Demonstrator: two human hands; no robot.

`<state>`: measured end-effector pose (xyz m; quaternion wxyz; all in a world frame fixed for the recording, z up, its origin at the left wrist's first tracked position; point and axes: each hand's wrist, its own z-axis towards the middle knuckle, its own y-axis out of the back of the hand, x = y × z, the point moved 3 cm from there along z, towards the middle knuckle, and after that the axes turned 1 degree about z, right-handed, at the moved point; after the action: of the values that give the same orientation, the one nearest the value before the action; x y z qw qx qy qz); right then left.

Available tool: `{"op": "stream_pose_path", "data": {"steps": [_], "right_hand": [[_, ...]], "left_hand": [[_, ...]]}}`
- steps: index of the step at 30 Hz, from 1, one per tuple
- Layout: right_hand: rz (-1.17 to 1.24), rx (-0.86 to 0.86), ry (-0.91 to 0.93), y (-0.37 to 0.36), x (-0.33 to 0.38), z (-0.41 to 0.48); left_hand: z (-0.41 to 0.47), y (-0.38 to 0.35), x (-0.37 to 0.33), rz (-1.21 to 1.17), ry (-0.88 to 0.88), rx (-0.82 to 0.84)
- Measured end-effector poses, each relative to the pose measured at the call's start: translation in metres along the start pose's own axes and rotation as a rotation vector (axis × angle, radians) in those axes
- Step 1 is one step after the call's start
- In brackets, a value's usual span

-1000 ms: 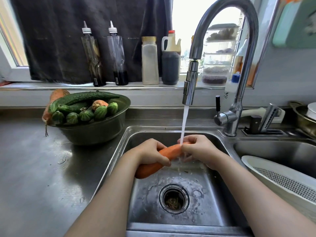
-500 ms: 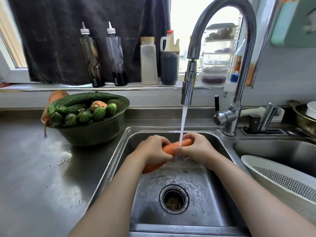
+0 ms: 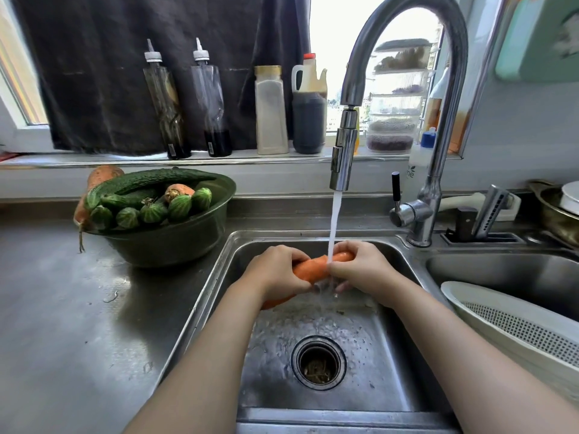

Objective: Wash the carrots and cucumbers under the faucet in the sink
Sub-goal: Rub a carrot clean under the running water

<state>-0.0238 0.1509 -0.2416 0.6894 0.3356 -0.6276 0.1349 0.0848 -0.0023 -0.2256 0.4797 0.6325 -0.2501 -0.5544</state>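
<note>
Rinsing this carrot well means turning it so every side meets the stream. At the left, the bowl [image 3: 175,245] holds cucumbers [image 3: 150,180] and more carrots, probably unwashed. Your left hand [image 3: 275,274] wraps the near, lower end of the carrot [image 3: 311,269], which slants up and right above the sink [image 3: 391,355]. The water [image 3: 333,223] strikes it just beside your right hand [image 3: 360,270], which is curled around the far end. Rub with your right thumb while your left hand rotates it.
</note>
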Motion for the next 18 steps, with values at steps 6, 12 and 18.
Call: {"op": "stream_pose_path", "data": {"steps": [6, 12, 18], "right_hand": [[-0.028, -0.008, -0.001, -0.001, -0.001, -0.002], [0.048, 0.015, -0.003, 0.002, 0.004, 0.000], [0.184, 0.076, -0.020, -0.008, 0.007, -0.003]], "left_hand": [[-0.001, 0.000, -0.001, 0.018, -0.021, -0.001], [0.004, -0.003, 0.011, -0.122, 0.013, 0.045], [0.000, -0.009, 0.032, -0.400, 0.045, 0.291]]}}
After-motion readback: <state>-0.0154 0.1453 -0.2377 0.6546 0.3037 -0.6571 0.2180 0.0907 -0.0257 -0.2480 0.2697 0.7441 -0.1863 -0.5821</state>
